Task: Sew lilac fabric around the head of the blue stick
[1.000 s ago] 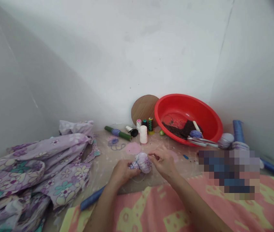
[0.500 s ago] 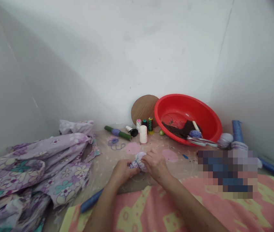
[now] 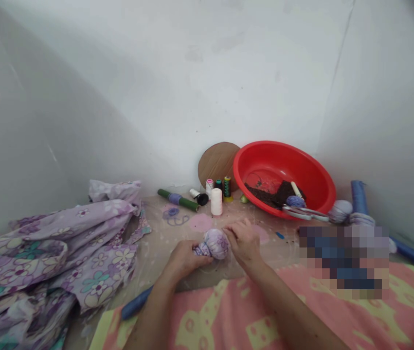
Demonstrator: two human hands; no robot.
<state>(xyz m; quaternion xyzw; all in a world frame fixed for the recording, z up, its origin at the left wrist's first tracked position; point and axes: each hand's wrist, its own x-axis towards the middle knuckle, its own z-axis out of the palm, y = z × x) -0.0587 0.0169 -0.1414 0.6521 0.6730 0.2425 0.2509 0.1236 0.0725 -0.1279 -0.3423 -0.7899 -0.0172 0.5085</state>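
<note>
A ball covered in lilac floral cloth point(image 3: 217, 244) sits in front of me, its gathered neck bound with bluish thread or yarn. My left hand point(image 3: 187, 257) is closed around that neck. A blue rod point(image 3: 137, 304) runs out from under my left forearm toward the lower left, in line with the ball; my hand hides whether they join. My right hand point(image 3: 243, 243) is at the ball's right side, thumb and fingers pinched together. Whether a thread is between those fingertips I cannot make out. The ball's rounded top shows between the two hands.
Floral cloth point(image 3: 97, 262) is heaped at left. Behind stand thread spools point(image 3: 216, 202), a green tube wound with yarn point(image 3: 179, 200) and a red basin point(image 3: 283, 155) with scissors point(image 3: 305, 213) at its rim. A pink-and-yellow cloth point(image 3: 228, 311) lies in front. A blurred patch covers part of the right.
My right hand has moved right, off the top of the cloth-covered ball, so more of the ball shows. My left hand keeps its hold at the neck.
</note>
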